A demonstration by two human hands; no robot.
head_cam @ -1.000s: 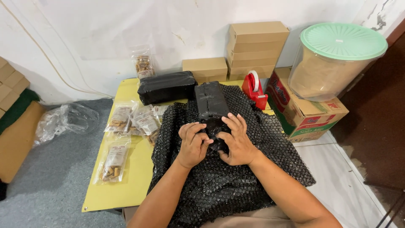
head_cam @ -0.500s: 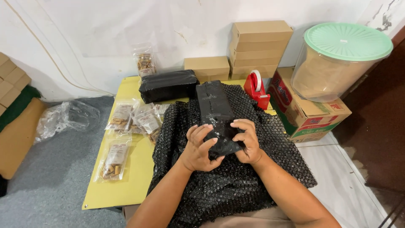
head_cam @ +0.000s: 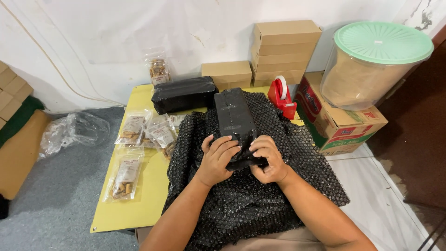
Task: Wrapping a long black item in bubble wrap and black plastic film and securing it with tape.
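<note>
While both forearms reach in from the near edge of the frame, the left hand (head_cam: 217, 158) and the right hand (head_cam: 268, 160) sit close together, both clamped on the near end of a long black wrapped parcel (head_cam: 234, 118), fingers curled over its folded end and thumbs pressing from either side. That parcel lies lengthwise, pointing away from the person, on a sheet of black bubble wrap (head_cam: 241, 204) that covers the near right part of the low yellow bench (head_cam: 139, 200) and drapes over its near edge toward the person's lap. Just left of the sheet, on the bare yellow top, a clear snack packet (head_cam: 123, 179) lies flat near the left edge, and a small cluster of similar clear packets (head_cam: 148, 132) lies a little farther back, the nearest of them touching the bubble wrap's border. Beyond these, toward the far edge of the bench, a second black wrapped parcel (head_cam: 184, 94) lies crosswise, close to the far tip of the held one. A red tape dispenser (head_cam: 281, 96) stands at the far right corner, at the sheet's edge. Off the bench to the left, a crumpled clear plastic bag (head_cam: 69, 132) rests on the grey floor. Against the white wall stand another upright snack packet (head_cam: 157, 69), a stack of brown cardboard boxes (head_cam: 283, 49), and to the right a printed carton (head_cam: 346, 128) carrying a large clear tub with a green lid (head_cam: 381, 62).
</note>
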